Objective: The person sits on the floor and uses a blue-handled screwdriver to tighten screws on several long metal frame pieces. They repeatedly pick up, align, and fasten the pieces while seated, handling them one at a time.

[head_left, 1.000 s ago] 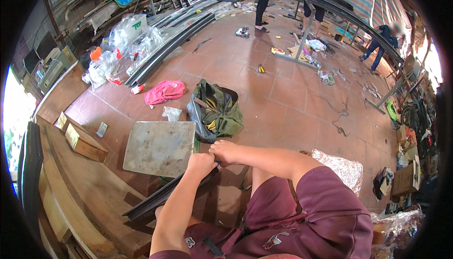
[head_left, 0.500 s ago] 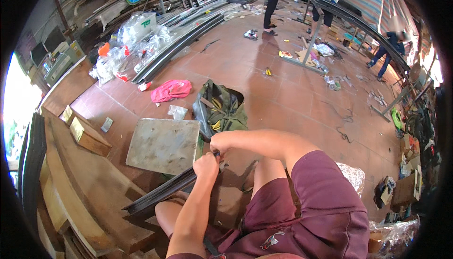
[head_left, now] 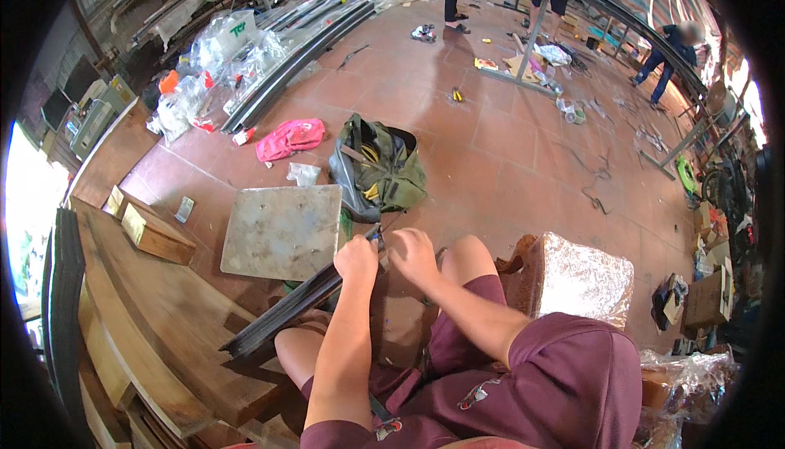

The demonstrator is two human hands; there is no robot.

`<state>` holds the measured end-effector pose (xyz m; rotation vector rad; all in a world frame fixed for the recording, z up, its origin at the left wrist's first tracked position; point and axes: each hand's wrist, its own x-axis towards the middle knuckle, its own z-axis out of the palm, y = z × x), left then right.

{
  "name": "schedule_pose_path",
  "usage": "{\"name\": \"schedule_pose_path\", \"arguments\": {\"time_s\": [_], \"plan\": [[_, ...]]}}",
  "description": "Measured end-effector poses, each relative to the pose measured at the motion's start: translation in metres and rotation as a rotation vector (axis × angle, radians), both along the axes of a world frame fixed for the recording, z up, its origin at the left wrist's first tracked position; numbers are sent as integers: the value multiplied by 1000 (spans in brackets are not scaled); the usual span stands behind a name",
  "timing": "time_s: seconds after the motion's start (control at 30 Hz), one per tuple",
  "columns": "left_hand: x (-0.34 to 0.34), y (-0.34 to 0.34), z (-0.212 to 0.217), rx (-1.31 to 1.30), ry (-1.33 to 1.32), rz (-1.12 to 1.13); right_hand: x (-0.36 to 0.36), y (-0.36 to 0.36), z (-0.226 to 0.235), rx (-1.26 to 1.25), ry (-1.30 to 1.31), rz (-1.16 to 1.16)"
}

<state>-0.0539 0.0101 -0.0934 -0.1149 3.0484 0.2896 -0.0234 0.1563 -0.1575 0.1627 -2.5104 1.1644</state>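
Note:
My left hand is closed around the upper end of a long dark metal strip that slants down to the left over wooden planks. My right hand is curled close beside it, fingers at the strip's tip; what it pinches is too small to tell. Both hands hover above my knees, and I sit in maroon shorts. A flat grey square slab lies just left of the hands.
An open green tool bag sits on the red tile floor beyond the hands, with a pink cloth further left. A foil-covered block is at my right. Small wooden boxes rest on the planks. People stand far back by metal frames.
The view has tilted down and nearer to my lap. Both hands stayed together at the strip's end, shifting slightly toward my knees.

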Motion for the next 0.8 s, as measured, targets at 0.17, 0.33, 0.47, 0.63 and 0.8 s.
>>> {"name": "schedule_pose_path", "arguments": {"time_s": [0.17, 0.33, 0.47, 0.63, 0.8], "plan": [[4, -2, 2, 23, 17, -6, -29, -23, -69, -930, -313, -549], [4, 4, -8, 110, 54, 9, -107, -46, -53, -1514, -207, -496], [6, -9, -14, 145, 58, -7, -106, -59, -31, -1707, -213, -456], [2, -25, -20, 191, 8, -224, -111, -51, -29, -1570, -315, -467], [-5, -36, -14, 226, 7, -324, -109, -59, -27, -1186, -212, -299]]}}
